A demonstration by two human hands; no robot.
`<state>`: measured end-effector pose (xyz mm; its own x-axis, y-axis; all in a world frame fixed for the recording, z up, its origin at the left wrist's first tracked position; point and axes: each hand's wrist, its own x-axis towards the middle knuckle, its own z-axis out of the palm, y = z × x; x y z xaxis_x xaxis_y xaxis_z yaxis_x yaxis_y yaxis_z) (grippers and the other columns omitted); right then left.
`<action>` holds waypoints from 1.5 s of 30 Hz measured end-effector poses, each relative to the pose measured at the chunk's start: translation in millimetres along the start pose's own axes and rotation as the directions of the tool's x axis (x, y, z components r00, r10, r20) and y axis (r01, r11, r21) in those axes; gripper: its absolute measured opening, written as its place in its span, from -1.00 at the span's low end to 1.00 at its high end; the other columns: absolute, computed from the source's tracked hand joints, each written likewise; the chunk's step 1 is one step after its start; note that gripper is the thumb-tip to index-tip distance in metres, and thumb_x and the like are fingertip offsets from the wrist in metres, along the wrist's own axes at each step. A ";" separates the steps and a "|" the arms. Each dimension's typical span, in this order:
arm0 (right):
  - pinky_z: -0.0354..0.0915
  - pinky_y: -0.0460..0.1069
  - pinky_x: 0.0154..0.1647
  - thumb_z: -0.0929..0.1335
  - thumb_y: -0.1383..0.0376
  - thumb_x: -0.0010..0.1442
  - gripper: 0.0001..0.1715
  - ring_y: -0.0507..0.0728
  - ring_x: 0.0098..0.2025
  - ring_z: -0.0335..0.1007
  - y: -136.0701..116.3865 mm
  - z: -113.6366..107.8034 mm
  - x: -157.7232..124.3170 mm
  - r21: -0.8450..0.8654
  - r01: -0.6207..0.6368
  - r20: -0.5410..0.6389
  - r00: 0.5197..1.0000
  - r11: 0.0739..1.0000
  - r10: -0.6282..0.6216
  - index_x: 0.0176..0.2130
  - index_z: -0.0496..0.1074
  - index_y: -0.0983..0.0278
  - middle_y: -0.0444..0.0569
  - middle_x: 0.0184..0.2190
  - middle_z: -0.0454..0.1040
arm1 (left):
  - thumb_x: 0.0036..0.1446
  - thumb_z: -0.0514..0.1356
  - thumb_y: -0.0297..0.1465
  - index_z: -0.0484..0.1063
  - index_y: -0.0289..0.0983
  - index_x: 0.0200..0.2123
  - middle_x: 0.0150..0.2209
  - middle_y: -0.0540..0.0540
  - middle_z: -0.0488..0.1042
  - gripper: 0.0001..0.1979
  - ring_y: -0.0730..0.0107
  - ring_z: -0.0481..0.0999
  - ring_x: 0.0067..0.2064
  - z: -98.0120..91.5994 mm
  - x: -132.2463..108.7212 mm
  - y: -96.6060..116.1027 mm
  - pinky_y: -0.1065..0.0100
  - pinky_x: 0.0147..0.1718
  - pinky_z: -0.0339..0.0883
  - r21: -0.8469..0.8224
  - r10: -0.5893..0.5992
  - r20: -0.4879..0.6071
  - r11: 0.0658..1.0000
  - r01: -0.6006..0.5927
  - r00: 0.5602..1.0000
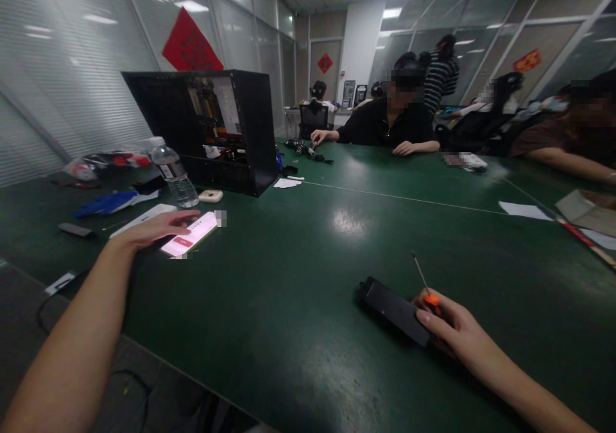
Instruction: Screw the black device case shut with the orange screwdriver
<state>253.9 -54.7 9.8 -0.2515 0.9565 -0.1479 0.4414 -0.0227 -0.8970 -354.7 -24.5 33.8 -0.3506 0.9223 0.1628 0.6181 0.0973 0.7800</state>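
Note:
On the left of the green table (289,260), my left hand (156,226) reaches over a phone (192,235) with a lit pink screen. Its fingers are stretched out over the phone's upper left side; whether they touch it I cannot tell. My right hand (445,321), at the right, is closed around the end of a long black box-shaped part (394,309). The same hand also holds a screwdriver (430,299) with an orange handle, its thin shaft pointing up and to the left.
An open black computer case (255,131) stands at the back left, beside a water bottle (176,173). Blue gloves (108,203), a white earbud case (210,196) and a plastic bag lie near it. Across the table sits a person (389,115); papers and a cardboard box (587,212) lie right.

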 end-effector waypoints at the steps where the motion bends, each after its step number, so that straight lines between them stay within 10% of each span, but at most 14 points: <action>1: 0.23 -0.03 -0.48 0.41 -0.18 0.03 -0.48 0.09 -0.45 0.29 -0.1 -0.1 0.1 0.001 0.006 0.000 1.000 1.000 -0.006 -0.38 0.42 0.22 -0.11 -0.47 0.38 | -0.40 0.51 -0.28 0.55 -0.38 -0.07 -0.30 -0.10 0.61 -0.29 0.24 0.49 -0.27 0.3 1.0 -0.7 0.23 -0.20 0.40 0.000 -0.016 0.053 1.000 0.016 0.998; 7: 0.23 -0.04 -0.48 0.41 -0.18 0.03 -0.47 0.09 -0.45 0.29 2.0 -0.1 -0.2 0.008 0.032 -0.002 0.999 0.999 -0.032 -0.39 0.40 0.22 -0.13 -0.49 0.36 | -0.28 0.52 -0.17 0.46 -0.33 0.08 -0.24 0.02 0.59 -0.19 0.30 0.47 -0.23 2.1 8.9 -9.2 0.32 -0.13 0.33 0.026 -0.094 0.206 0.996 0.091 0.974; 16: 0.01 -0.12 -0.65 0.41 -0.25 0.01 -0.38 -0.03 -0.59 0.12 -1.2 0.9 -3.3 0.128 -0.058 0.040 0.998 0.990 0.053 -0.36 0.36 0.23 -0.20 -0.52 0.27 | 0.24 0.21 -0.22 0.36 -0.47 0.13 -0.10 -0.16 0.54 -0.49 0.29 0.44 -0.17 33.8 9.5 30.2 0.24 -0.06 0.30 -0.042 -0.042 -0.241 0.999 0.033 0.970; 22: -0.07 -0.19 -0.66 0.41 -0.21 0.08 -0.43 -0.09 -0.63 0.02 7.9 4.8 -0.5 0.382 -0.054 -0.097 0.990 0.922 0.098 -0.37 0.30 0.22 -0.27 -0.57 0.18 | 0.22 0.16 -0.06 0.34 -0.20 0.15 -0.03 -0.16 0.50 -0.48 0.19 0.54 -0.08 168.5 -50.1 133.4 0.23 -0.11 0.42 -0.312 0.249 -0.081 0.913 -0.262 0.965; 26: -0.14 -0.19 -0.70 0.43 -0.23 0.04 -0.38 -0.09 -0.66 -0.06 13.5 8.1 4.3 0.488 0.031 -0.152 0.987 0.873 0.050 -0.37 0.22 0.20 -0.31 -0.64 0.14 | 0.02 0.33 0.02 0.16 -0.01 0.28 0.19 -0.30 0.37 -0.20 -0.02 0.47 0.13 291.2 -120.4 185.6 0.04 -0.01 0.40 -0.754 0.332 0.441 0.641 0.143 0.834; 30: -0.14 -0.18 -0.71 0.46 -0.25 -0.02 -0.34 -0.11 -0.69 -0.10 14.3 10.1 7.9 0.464 0.057 -0.154 0.988 0.884 0.018 -0.36 0.22 0.20 -0.33 -0.68 0.13 | -0.13 0.47 -0.07 0.37 0.03 0.13 0.17 -0.25 0.42 -0.28 -0.05 0.40 0.22 359.1 -160.6 226.1 0.01 0.20 0.21 -0.825 0.458 0.526 0.480 0.299 0.717; 34: -0.01 -0.14 -0.68 0.44 -0.21 0.04 -0.36 -0.05 -0.66 0.02 13.2 6.6 8.1 0.403 0.119 -0.182 0.982 0.908 -0.048 -0.20 0.36 0.25 -0.31 -0.66 0.18 | -0.06 0.45 -0.17 0.47 -0.13 -0.05 0.01 -0.25 0.54 -0.51 0.01 0.57 -0.01 369.7 -165.2 248.4 0.01 0.06 0.34 -0.825 0.408 0.534 0.445 0.349 0.741; 39: 0.34 -0.02 -0.18 0.48 -0.03 0.09 -0.49 0.13 -0.23 0.41 11.5 -1.6 6.7 0.378 0.239 -0.193 0.965 0.894 -0.176 -0.13 0.46 0.27 -0.08 -0.32 0.47 | -0.03 0.45 -0.24 0.46 -0.16 0.01 0.03 -0.24 0.53 -0.49 0.05 0.55 0.02 362.3 -159.5 242.0 0.04 0.09 0.33 -0.770 0.433 0.629 0.463 0.439 0.646; 45: 0.30 -0.06 -0.46 0.48 -0.22 -0.05 -0.33 0.09 -0.47 0.34 25.6 8.7 15.7 0.501 0.161 -0.207 0.976 0.850 -0.063 -0.19 0.46 0.23 -0.16 -0.55 0.34 | -0.02 0.44 -0.22 0.48 -0.02 0.01 0.07 -0.17 0.52 -0.51 0.01 0.49 0.13 361.5 -158.3 238.6 0.05 0.17 0.26 -0.755 0.498 0.647 0.524 0.393 0.578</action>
<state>253.8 -42.8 -19.1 -0.0955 0.9954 -0.0016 -0.0968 -0.0109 -0.9952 102.6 -12.1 -24.4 0.5600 0.8234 0.0919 -0.3455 0.1313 0.9292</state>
